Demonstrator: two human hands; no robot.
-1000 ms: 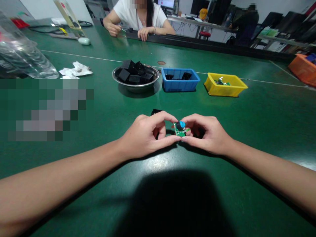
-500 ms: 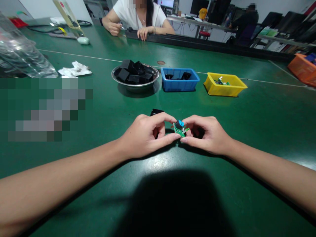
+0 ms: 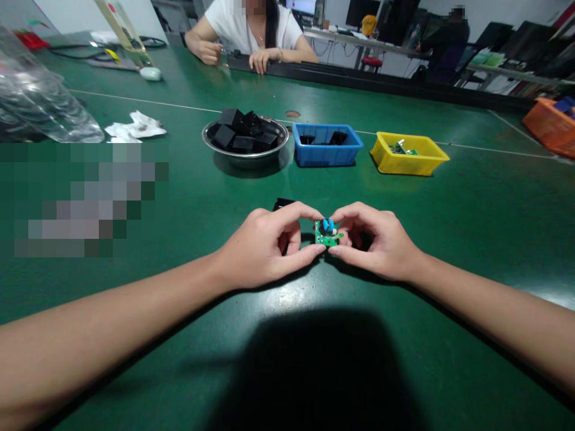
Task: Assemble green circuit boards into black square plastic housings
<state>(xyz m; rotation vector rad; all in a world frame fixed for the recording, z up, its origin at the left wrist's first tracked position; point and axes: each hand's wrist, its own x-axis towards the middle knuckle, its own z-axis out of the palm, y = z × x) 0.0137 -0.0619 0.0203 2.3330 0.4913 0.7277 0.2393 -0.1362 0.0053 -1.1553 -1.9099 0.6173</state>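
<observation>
A small green circuit board (image 3: 326,237) with a blue round component on top is pinched between my two hands above the table. My left hand (image 3: 274,245) grips its left side, thumb at the lower edge and index finger at the upper one. On the right side, the thumb and index finger of my right hand (image 3: 377,242) close on the same board. Just behind my left hand lies a black plastic part (image 3: 284,203), mostly hidden by the fingers.
Beyond my hands stand a metal bowl (image 3: 245,155) of black boxes, a blue bin (image 3: 327,154) with black parts and a yellow bin (image 3: 408,164) holding circuit boards. An orange bin (image 3: 550,129) is far right. Crumpled tissue (image 3: 137,127) lies left. Across the table sits a person (image 3: 251,36).
The circuit board has turned between my fingers, so its face and the blue component now show more toward me. Both hands stay in nearly the same place.
</observation>
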